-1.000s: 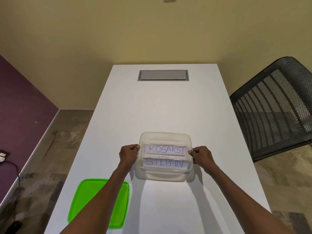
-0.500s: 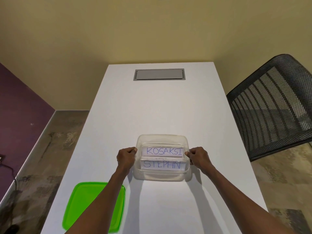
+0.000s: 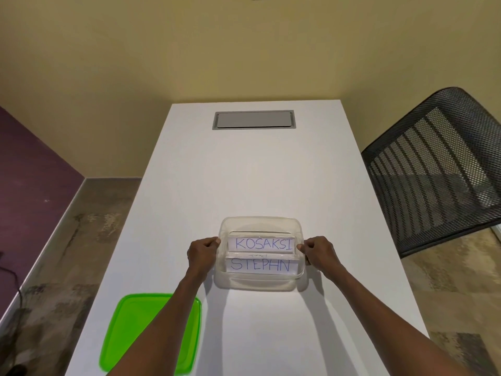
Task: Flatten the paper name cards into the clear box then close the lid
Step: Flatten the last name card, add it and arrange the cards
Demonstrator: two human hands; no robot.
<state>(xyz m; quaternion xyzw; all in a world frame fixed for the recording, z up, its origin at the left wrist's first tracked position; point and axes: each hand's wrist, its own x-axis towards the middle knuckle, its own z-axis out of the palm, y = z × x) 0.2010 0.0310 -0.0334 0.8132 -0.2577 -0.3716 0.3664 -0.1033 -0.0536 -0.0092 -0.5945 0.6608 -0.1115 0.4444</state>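
A clear plastic box stands on the white table in front of me. Two folded paper name cards stand upright inside it: the far one reads KOSAKSI, the near one STEPHN. My left hand grips the box's left rim with curled fingers. On the opposite rim my right hand holds the box the same way. The green lid lies flat on the table at the near left, partly hidden under my left forearm.
The white table has a grey hatch set into its far end. A black mesh chair stands off the table's right side. Cables lie on the floor at the left.
Both hands keep their hold on the box's sides. My head has shifted slightly, so the box and lid sit a little differently in view. The cards look the same.
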